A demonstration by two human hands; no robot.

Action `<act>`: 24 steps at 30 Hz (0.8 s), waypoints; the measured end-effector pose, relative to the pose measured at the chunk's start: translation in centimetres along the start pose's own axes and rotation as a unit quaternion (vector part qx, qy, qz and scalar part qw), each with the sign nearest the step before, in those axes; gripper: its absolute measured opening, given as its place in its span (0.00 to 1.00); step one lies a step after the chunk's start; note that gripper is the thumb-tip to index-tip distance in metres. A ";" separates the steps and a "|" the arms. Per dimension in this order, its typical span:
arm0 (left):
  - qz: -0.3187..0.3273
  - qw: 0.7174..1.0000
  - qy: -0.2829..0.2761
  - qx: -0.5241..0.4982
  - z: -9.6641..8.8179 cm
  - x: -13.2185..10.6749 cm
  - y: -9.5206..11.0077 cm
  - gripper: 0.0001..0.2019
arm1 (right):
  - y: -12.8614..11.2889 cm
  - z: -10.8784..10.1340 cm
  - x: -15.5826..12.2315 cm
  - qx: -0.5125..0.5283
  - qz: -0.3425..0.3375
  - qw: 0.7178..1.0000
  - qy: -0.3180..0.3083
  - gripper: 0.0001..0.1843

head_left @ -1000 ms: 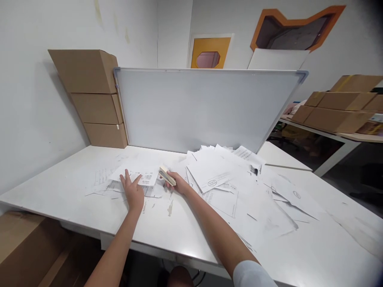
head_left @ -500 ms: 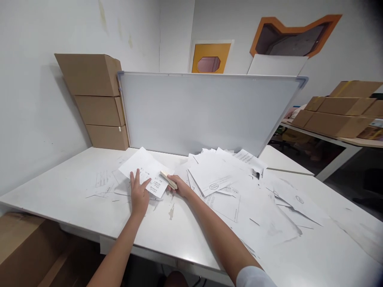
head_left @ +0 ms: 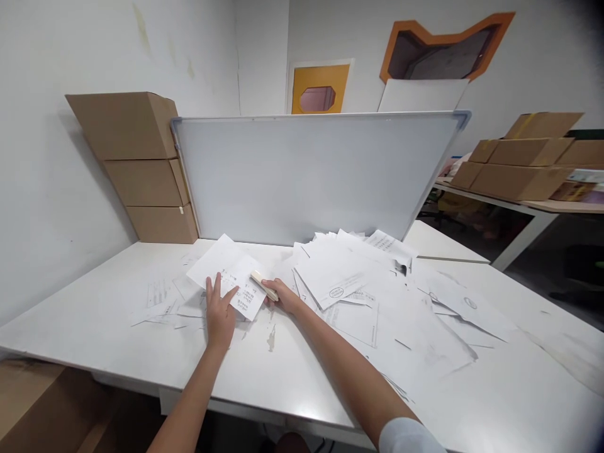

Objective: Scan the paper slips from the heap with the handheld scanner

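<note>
My left hand [head_left: 219, 313] lies flat with fingers spread on a printed white sheet [head_left: 229, 274] that rests on other papers on the white table [head_left: 85, 314]. My right hand [head_left: 283, 294] is closed round a small cream, block-shaped object [head_left: 263, 285], whose far end rests on the right edge of that sheet. Just to the right spreads a big heap of white papers and envelopes [head_left: 349, 277].
A whiteboard [head_left: 306, 176] stands upright at the table's back. Three stacked cardboard boxes [head_left: 136, 167] fill the back left corner. More boxes [head_left: 523, 163] lie on another table at right. A brown box [head_left: 38, 409] sits below the table's left edge.
The printed sheet under my left hand has turned and slid so a corner points toward the whiteboard. Both hands stayed nearly where they were; the view shifted slightly.
</note>
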State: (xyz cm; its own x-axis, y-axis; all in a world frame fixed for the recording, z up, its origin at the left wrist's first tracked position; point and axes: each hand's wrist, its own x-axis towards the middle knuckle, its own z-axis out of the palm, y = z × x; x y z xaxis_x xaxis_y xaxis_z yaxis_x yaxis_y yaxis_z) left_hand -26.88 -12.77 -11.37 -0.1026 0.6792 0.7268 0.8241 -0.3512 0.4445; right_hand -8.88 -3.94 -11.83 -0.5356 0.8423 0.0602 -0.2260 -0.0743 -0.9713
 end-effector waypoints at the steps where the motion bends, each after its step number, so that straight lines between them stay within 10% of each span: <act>1: 0.001 1.000 0.000 -0.002 0.0 0.0 -0.1 0.27 | 0.1 0.0 0.1 0.001 0.001 1.000 0.004 0.21; 24: -0.101 0.990 0.069 -0.073 0.1 0.2 0.4 0.34 | -0.2 0.7 0.3 0.044 -0.070 0.996 0.015 0.25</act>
State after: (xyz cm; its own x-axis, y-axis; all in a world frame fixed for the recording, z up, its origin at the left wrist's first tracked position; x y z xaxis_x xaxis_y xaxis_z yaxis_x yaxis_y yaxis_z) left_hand -26.54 -12.74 -11.08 -0.3406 0.6536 0.6759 0.6907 -0.3138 0.6515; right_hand -9.59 -4.02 -11.44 -0.4689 0.8635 0.1856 -0.3675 0.0003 -0.9300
